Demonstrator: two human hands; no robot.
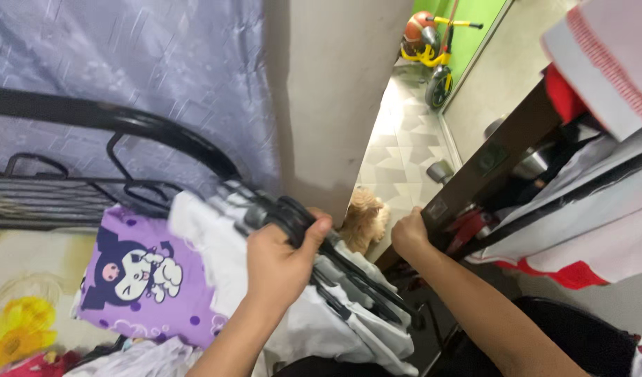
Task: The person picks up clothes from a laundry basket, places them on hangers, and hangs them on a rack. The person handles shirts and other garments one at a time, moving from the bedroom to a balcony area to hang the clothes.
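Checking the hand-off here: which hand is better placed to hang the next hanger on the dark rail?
Probably the right hand: it already rests on the dark rail, while the left hand grips the black hangers.

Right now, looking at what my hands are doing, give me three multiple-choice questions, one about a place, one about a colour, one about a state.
1. Where is the purple cartoon pillow?
A. left of the left hand
B. on the tiled floor
C. beside the tricycle

2. What colour are the hangers?
A. white
B. black
C. yellow

3. What is the left hand doing?
A. lying open and flat
B. gripping a bunch of hangers
C. touching the dog

Answers: 1 A, it lies on the bed by the black frame. 2 B, dark hangers carry pale clothes. 3 B, its fingers close round them, while the right hand rests on the brown wooden edge.
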